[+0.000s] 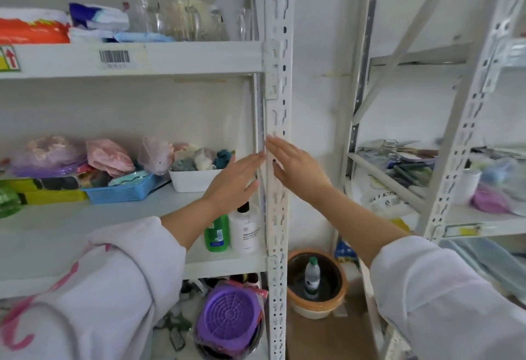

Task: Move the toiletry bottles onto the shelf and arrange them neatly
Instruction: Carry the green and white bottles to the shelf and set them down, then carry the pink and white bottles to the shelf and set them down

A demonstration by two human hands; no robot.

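Note:
A green bottle and a white bottle with a black cap stand upright side by side at the right end of the middle white shelf, close to the shelf's upright post. My left hand hovers flat above the two bottles, fingers stretched toward the post, holding nothing. My right hand is raised on the other side of the post, fingers extended and empty, its fingertips near those of the left hand.
A blue basket, a white tub and bagged items fill the back of the middle shelf. Glass jugs stand on the upper shelf. A purple strainer lies below. A potted bowl holding a water bottle sits on the floor. Another rack stands right.

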